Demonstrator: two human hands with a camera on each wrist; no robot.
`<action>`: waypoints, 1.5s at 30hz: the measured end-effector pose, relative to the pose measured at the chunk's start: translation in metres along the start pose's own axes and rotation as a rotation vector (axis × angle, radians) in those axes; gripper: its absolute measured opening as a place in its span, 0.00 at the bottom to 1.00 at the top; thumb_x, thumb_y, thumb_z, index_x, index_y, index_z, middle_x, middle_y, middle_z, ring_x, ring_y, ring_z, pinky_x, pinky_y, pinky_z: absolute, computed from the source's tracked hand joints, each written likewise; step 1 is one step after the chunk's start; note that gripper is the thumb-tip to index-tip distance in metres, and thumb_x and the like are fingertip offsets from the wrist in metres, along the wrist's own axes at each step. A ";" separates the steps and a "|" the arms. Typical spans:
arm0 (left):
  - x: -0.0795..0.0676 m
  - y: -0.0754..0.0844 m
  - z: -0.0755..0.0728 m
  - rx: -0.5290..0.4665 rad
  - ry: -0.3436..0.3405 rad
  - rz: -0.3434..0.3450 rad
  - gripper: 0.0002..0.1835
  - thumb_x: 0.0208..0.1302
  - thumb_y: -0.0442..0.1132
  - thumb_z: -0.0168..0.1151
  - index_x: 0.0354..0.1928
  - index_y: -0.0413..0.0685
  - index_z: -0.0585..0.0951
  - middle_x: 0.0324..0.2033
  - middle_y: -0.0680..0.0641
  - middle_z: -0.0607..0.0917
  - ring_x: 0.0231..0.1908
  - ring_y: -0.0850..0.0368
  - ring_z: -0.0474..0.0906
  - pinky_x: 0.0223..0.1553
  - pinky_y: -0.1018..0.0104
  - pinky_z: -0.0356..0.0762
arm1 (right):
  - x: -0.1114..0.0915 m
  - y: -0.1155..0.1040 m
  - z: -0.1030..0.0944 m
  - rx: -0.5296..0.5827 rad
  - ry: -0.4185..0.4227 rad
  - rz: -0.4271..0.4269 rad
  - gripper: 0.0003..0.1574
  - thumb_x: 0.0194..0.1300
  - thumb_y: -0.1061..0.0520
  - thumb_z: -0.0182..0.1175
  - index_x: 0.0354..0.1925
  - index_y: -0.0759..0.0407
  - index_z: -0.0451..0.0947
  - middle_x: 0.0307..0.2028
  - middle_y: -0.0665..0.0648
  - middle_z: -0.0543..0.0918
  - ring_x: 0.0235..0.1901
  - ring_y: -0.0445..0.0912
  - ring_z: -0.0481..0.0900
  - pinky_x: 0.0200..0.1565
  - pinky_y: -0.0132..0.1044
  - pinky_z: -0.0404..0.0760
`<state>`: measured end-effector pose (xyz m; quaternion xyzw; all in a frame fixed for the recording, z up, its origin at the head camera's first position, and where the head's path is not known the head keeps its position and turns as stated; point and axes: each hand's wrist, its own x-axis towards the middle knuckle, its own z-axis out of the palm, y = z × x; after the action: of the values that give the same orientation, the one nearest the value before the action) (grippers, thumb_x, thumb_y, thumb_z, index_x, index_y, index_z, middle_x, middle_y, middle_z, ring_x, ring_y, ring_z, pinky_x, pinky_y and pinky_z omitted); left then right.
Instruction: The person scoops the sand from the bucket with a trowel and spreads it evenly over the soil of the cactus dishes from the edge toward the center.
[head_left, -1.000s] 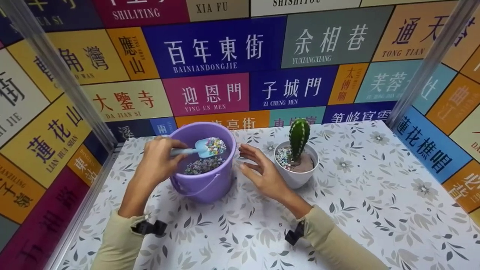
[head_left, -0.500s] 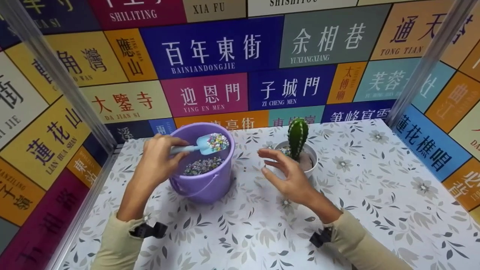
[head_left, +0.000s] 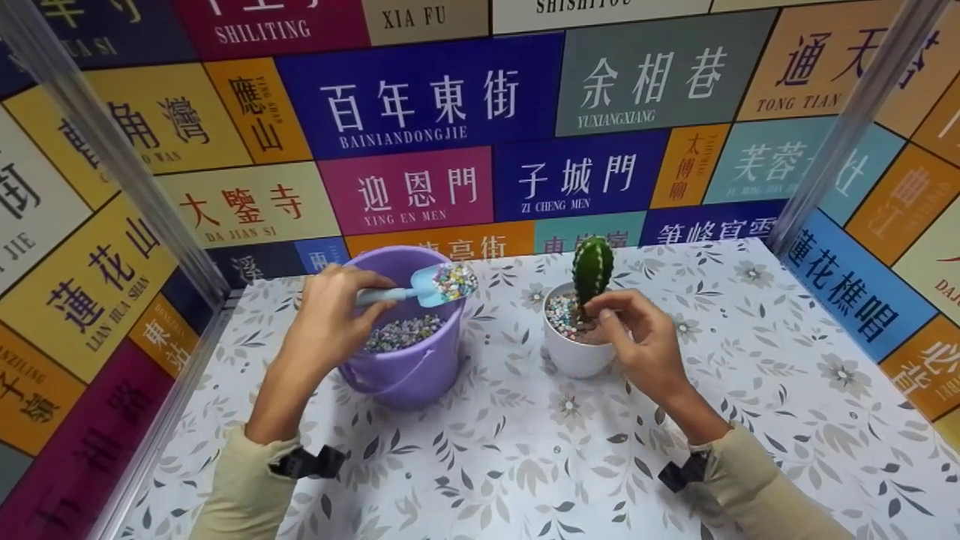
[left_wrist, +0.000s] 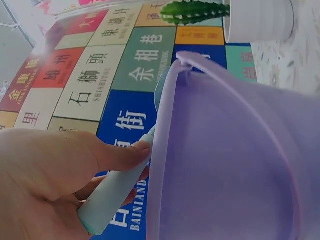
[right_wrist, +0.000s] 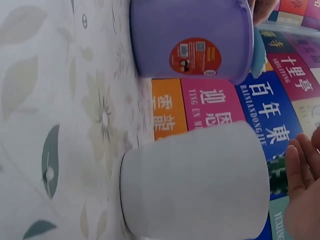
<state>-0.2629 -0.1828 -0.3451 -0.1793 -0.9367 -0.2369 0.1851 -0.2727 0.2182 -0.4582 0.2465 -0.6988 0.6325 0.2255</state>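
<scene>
My left hand (head_left: 330,319) grips the handle of a small light-blue toy shovel (head_left: 427,288). Its scoop carries multicoloured pebbles (head_left: 454,282) and hangs over the right rim of a purple bucket (head_left: 412,379). More pebbles (head_left: 405,334) lie inside the bucket. In the left wrist view the bucket wall hides most of the scoop. My right hand (head_left: 649,345) is at the right side of a white pot (head_left: 574,356), fingertips close by the base of a green cactus (head_left: 592,270); whether they touch it is unclear. Coloured pebbles (head_left: 564,315) cover the left of the pot's surface, brownish soil the right.
Bucket and pot stand apart on a table with a leaf-patterned cover (head_left: 510,450). Panels with printed street names (head_left: 420,97) rise behind and at both sides. Metal posts (head_left: 855,135) stand at the corners. The bucket's handle (left_wrist: 250,110) hangs down its front.
The shovel with its pebbles has shifted right, from inside the bucket to over its right rim. My right hand has moved from beside the bucket rightward to the cactus.
</scene>
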 end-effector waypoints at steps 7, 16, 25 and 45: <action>0.005 0.013 0.013 0.004 0.023 0.074 0.11 0.62 0.36 0.80 0.46 0.45 0.94 0.42 0.42 0.95 0.46 0.39 0.85 0.55 0.44 0.75 | 0.004 0.019 -0.013 -0.040 0.128 0.002 0.10 0.76 0.73 0.56 0.50 0.72 0.83 0.45 0.70 0.86 0.46 0.52 0.87 0.47 0.33 0.83; 0.008 0.032 0.028 -0.043 -0.016 0.075 0.10 0.63 0.38 0.79 0.46 0.47 0.94 0.43 0.44 0.94 0.45 0.42 0.82 0.52 0.45 0.70 | 0.004 0.037 -0.025 -0.162 0.202 0.106 0.18 0.75 0.68 0.62 0.60 0.66 0.81 0.57 0.59 0.84 0.60 0.47 0.79 0.57 0.31 0.77; 0.015 0.049 0.043 -0.035 -0.056 0.113 0.10 0.65 0.39 0.78 0.48 0.49 0.94 0.44 0.46 0.94 0.47 0.44 0.82 0.51 0.45 0.70 | -0.001 0.054 -0.033 -0.132 -0.006 0.262 0.34 0.80 0.58 0.61 0.78 0.60 0.66 0.77 0.60 0.71 0.78 0.54 0.65 0.75 0.49 0.63; 0.031 0.077 0.067 0.013 -0.163 0.155 0.10 0.68 0.40 0.76 0.48 0.49 0.94 0.43 0.47 0.94 0.50 0.44 0.84 0.54 0.47 0.70 | -0.008 0.059 -0.038 -0.109 -0.191 0.310 0.45 0.81 0.53 0.59 0.86 0.50 0.52 0.87 0.55 0.54 0.87 0.55 0.46 0.81 0.68 0.52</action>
<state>-0.2747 -0.0772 -0.3578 -0.2685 -0.9336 -0.2002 0.1271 -0.3035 0.2616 -0.5056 0.1824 -0.7800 0.5943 0.0712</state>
